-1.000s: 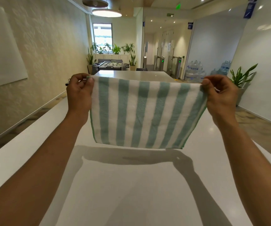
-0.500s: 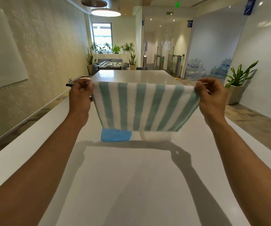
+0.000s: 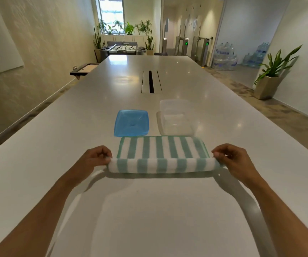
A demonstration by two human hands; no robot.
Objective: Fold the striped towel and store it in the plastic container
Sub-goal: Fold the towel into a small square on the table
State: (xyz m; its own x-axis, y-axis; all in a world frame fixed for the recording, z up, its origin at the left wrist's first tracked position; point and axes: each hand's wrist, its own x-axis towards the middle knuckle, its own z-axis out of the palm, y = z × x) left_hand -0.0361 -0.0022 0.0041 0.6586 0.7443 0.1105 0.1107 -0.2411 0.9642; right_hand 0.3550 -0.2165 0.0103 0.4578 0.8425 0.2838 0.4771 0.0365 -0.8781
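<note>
The green-and-white striped towel (image 3: 163, 154) lies on the long white table (image 3: 56, 154), its far part flat and its near edge lifted and curled over. My left hand (image 3: 95, 158) pinches the near left corner, and my right hand (image 3: 231, 160) pinches the near right corner. Just beyond the towel on the right stands the clear plastic container (image 3: 175, 119), open and with nothing visible in it. Its blue lid (image 3: 131, 123) rests flat on the table to the left of it, touching neither the towel nor the container.
A cable slot (image 3: 151, 81) runs down the table's middle further back. A small dark tray (image 3: 83, 69) sticks out at the table's left edge. A potted plant (image 3: 270, 78) and stacked water bottles (image 3: 225, 56) stand on the floor to the right.
The towel came down from hanging in the air in front of me onto the table, both hands lowering with it. The view tilted downward, revealing the container and lid.
</note>
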